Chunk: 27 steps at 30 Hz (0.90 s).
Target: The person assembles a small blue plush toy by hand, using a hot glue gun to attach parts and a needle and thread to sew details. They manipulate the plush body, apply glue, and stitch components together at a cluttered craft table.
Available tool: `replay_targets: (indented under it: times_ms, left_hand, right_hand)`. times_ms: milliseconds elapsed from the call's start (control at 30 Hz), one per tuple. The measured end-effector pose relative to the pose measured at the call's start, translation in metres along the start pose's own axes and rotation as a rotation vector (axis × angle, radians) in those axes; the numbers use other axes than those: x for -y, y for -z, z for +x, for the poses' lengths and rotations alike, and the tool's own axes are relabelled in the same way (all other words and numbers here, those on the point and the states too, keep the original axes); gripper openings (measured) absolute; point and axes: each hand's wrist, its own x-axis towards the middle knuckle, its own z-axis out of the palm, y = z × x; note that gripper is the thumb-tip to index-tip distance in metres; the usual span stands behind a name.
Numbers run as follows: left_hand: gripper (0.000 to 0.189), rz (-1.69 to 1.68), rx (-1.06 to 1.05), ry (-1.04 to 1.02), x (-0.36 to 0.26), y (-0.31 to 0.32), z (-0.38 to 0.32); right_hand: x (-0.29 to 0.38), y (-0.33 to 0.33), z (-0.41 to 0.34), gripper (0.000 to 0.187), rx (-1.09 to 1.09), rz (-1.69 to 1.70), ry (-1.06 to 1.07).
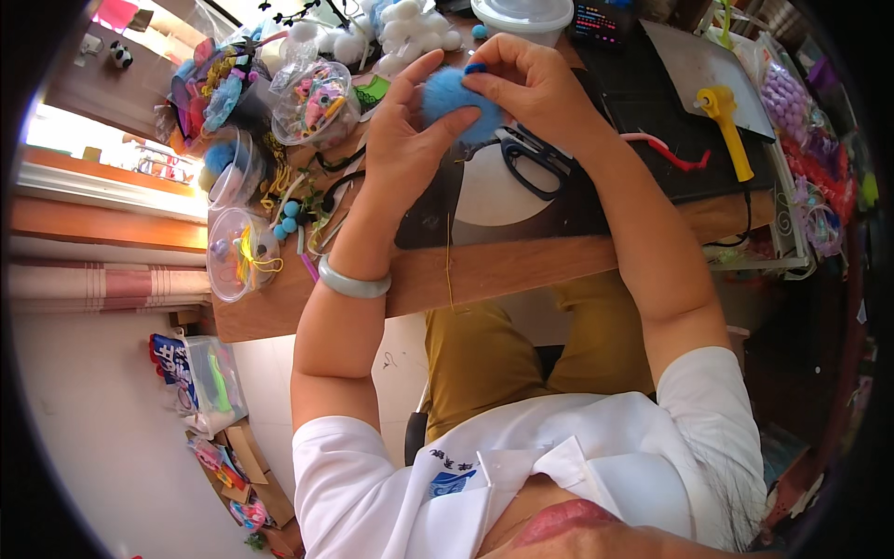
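Above the wooden desk (503, 276), my left hand (412, 129) grips a fluffy light-blue pompom (450, 98), its thumb pressed across the front. My right hand (534, 87) pinches a small dark-blue piece (475, 68) between thumb and forefinger at the pompom's upper right edge. Whether that piece is joined to the pompom cannot be seen. Just below my hands, dark-handled scissors (534, 164) lie on a dark mat, partly over a pale round shape (499, 189). A thin yellowish cord (448, 265) hangs over the desk's front edge.
Left on the desk are a tub of small colourful charms (318, 101), a clear container with yellow cord (241, 255) and blue beads (288, 218). At right lie a yellow glue gun (726, 129) and a red strip (681, 157). A lidded plastic tub (524, 17) and a phone (602, 24) stand behind.
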Motion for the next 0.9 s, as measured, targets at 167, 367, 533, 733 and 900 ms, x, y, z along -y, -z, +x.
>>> replay_targets:
  times_ms: [167, 367, 533, 733, 900]
  left_hand:
    - [0.060, -0.226, -0.092, 0.031, -0.003, -0.011, 0.000]
    - [0.062, -0.271, -0.065, 0.007, 0.004, -0.008, -0.001]
    - [0.069, -0.333, -0.014, 0.009, 0.006, -0.008, -0.002]
    - [0.070, -0.403, -0.090, 0.080, 0.007, -0.012, -0.001]
    - [0.070, -0.385, -0.087, 0.035, 0.009, -0.009, 0.001]
  right_hand:
    - [-0.011, -0.013, -0.002, 0.014, -0.255, -0.028, 0.120]
    - [-0.001, -0.002, -0.002, 0.017, -0.123, 0.284, -0.132]
    - [-0.001, -0.003, -0.001, 0.017, -0.124, 0.154, -0.074]
    - [-0.005, -0.015, -0.002, 0.017, -0.278, 0.208, -0.022]
    - [-0.003, 0.000, 0.001, 0.020, -0.188, 0.380, -0.055]
